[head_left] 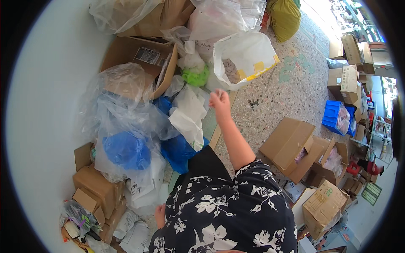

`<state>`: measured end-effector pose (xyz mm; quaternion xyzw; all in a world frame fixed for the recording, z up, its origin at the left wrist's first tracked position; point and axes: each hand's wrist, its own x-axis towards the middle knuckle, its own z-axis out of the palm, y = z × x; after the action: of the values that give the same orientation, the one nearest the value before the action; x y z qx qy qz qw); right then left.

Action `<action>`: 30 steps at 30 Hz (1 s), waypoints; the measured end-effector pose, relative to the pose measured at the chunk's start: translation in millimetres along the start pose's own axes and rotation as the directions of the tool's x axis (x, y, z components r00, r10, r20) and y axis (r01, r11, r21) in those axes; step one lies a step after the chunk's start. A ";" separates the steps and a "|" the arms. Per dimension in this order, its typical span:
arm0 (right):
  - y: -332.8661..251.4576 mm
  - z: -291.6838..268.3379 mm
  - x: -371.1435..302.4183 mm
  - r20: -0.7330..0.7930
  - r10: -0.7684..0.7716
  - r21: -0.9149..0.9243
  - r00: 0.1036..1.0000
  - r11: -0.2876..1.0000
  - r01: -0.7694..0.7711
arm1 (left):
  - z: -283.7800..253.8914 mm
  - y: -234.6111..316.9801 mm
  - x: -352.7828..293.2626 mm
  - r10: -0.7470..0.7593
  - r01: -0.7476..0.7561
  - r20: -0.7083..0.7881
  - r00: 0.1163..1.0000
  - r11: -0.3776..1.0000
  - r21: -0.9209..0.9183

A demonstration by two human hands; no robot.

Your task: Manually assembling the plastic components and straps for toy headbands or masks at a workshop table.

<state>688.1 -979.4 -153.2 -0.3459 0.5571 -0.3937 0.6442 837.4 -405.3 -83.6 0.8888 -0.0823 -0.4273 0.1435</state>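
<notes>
The right hand (220,100) is raised slightly above the centre of the frame, forearm bare, fingers bent inward. Whether anything is pinched between the fingertips cannot be determined. The left hand (160,216) is low in the frame, left of the black top with white flowers (219,202); it is partly hidden and its grip cannot be determined.

Nearest the right hand is a large white bag with a yellow-marked edge (249,44), upper centre. Its mouth is open and contents are visible inside. The hand appears just below it in the frame; contact cannot be confirmed. Just left of the hand lies a crumpled white sheet-like wrapping (187,120), with a glossy blue plastic bag (177,154) beneath its lower end.

Upper left: an open brown cardboard box (168,80) containing a dark rectangular pack (147,55), and, to the right of the box, a bright green plastic bag (195,76). Centre left: a heap of clear plastic film (126,107). Top, right of centre: an olive-yellow sack (284,19).

Right of centre, a brown carton (284,141) stands on the speckled stone floor (249,111). Far right: a blue plastic crate (331,114) holding pinkish, bagged contents.
</notes>
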 end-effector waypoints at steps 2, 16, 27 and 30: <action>-21.8 -5.2 19.9 -0.096 -0.047 0.261 0.994 0.963 0.070 | 1.0 -3.4 -1.7 0.001 -0.001 0.016 1.000 1.000 -0.005; 180.7 55.2 -196.5 0.643 0.726 -0.765 0.246 0.591 0.256 | 48.2 -51.1 -58.6 -0.186 0.156 -0.039 0.982 0.909 -0.386; 259.1 103.2 -139.8 0.635 0.745 -0.659 0.204 0.385 0.646 | 130.6 -45.5 -144.3 -0.617 0.247 -0.147 0.773 0.506 -0.826; 259.3 131.1 -125.3 0.612 0.775 -0.644 0.157 0.373 0.669 | 163.3 -51.5 -171.4 -0.697 0.254 -0.047 0.715 0.322 -0.912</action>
<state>840.9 -749.8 -308.3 -0.7643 0.1088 0.3640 0.5210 604.2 -340.7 -71.2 0.7442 0.4502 -0.2202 0.4416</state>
